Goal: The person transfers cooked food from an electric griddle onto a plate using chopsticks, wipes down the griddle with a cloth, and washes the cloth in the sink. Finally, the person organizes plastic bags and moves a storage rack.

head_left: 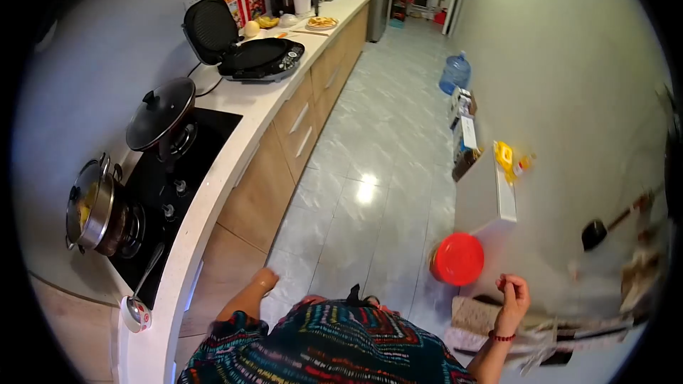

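Observation:
My left hand [266, 281] hangs low beside the wooden cabinet fronts [257, 177], left of my body. Its fingers are mostly hidden from above, and I see nothing in it. My right hand [514, 297], with a dark red bead bracelet [501, 336] at the wrist, is raised on the right. Its fingers are loosely curled in, and no object shows in them. The red round lid [459, 259] of a container on the floor is the nearest thing to its left. Neither hand touches the counter [183, 247].
Along the left counter are a steel pot [100, 217], a lidded pan [161, 115], a spoon in a bowl [139, 315] and an open electric griddle [260, 57]. A plate of food [321, 23] lies farther back. A white cabinet [486, 192] and water jug [455, 72] line the right wall.

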A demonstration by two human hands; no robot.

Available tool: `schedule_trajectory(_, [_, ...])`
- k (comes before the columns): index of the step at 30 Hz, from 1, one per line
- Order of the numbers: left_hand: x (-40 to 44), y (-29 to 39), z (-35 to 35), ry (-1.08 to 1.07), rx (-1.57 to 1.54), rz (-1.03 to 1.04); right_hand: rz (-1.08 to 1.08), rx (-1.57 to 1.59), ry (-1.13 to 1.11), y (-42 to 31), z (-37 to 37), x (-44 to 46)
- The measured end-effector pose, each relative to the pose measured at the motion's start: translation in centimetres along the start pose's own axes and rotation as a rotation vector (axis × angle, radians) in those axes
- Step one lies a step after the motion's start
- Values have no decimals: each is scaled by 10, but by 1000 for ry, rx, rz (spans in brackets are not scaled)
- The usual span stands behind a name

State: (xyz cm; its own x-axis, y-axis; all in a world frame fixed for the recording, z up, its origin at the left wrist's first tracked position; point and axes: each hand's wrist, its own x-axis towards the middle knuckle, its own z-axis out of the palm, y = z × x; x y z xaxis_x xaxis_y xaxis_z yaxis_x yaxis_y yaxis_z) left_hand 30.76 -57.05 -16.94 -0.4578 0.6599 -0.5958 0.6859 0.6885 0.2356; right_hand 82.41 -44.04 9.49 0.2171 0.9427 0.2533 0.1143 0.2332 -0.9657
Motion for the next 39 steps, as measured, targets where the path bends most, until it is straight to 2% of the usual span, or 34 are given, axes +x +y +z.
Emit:
schedule_trajectory(1, [6,-23,12,83,-162,-158,10,4,-83,0,17,30])
schedule_trajectory(2, [-22,-5,-18,-50,250,-29,23,2,-167,0,34,58])
schedule_trajectory(4, [-14,-35,-3,-196,594,88,5,19,-296,-4,80,108])
schedule_trajectory(6, [-23,-42,17,-155,433,-17,3,45,-422,12,142,160])
schedule_trajectory(8, [-6,-46,23,-292,448,80,-183,66,-664,22,195,202])
schedule_trajectory(9, [15,-43,27,-291,446,78,-184,67,-667,29,213,220])
schedule_trajectory(11, [77,-38,47,-387,62,-252,-232,-33,-710,41,248,253])
schedule_trajectory(12, [105,-24,31,-422,-132,-410,-237,-35,-709,47,265,274])
schedule_trajectory(13, [140,-12,9,-303,115,-38,-166,-50,-681,53,273,291])
schedule_trajectory(14, [172,14,-15,-123,334,216,-98,-63,-651,59,279,308])
schedule_trajectory(15, [198,74,-75,-269,202,-33,-93,-121,-620,63,286,326])
schedule_trajectory(16, [228,110,-113,-214,215,33,-96,-116,-622,63,293,342])
schedule_trajectory(17, [249,152,-155,-110,96,19,-2,-18,-525,65,298,357])
schedule_trajectory(18, [271,189,-191,4,55,100,96,77,-425,69,303,371])
schedule_trajectory(19, [295,225,-224,44,18,115,103,74,-429,74,305,387])
schedule_trajectory(20, [315,267,-262,-55,-28,33,115,33,-403,81,306,402])
schedule_trajectory(21, [346,291,-275,122,-9,183,126,-8,-380,90,308,418])
schedule_trajectory(22, [364,330,-304,66,27,229,128,-9,-391,98,308,434])
schedule_trajectory(24, [411,389,-324,197,-107,360,164,-36,-374,122,310,468])
schedule_trajectory(26, [431,450,-345,205,-191,486,202,38,-353,146,313,504])
schedule_trajectory(28, [448,495,-346,192,-283,494,243,84,-306,169,321,559])
schedule_trajectory(32, [459,537,-373,144,-313,498,245,108,-457,178,365,671])
schedule_trajectory(34, [473,544,-392,192,-321,470,244,65,-514,179,395,720])
schedule_trajectory(36, [481,550,-420,277,-450,376,165,75,-675,178,433,761])
schedule_trajectory(39, [495,548,-454,435,-576,370,134,90,-768,175,494,799])
